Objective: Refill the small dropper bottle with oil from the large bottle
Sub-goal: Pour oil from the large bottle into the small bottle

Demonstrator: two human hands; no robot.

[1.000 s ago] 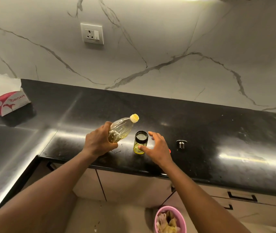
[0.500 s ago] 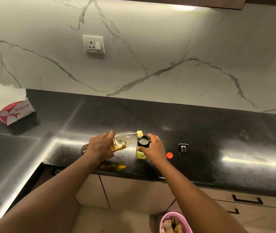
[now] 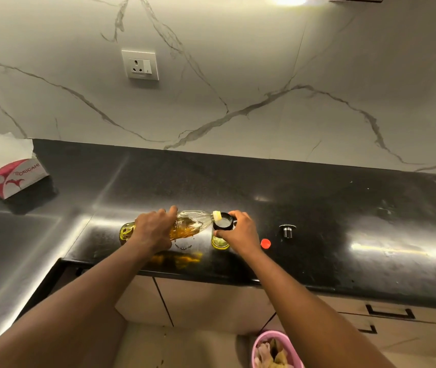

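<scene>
Black counter (image 3: 317, 235), near its front edge — the large bottle (image 3: 198, 221) is being held tipped on its side by the left hand (image 3: 154, 229), fingers curled round it, its mouth over the small dropper bottle (image 3: 220, 241), which is being gripped upright by the right hand (image 3: 240, 235)
</scene>
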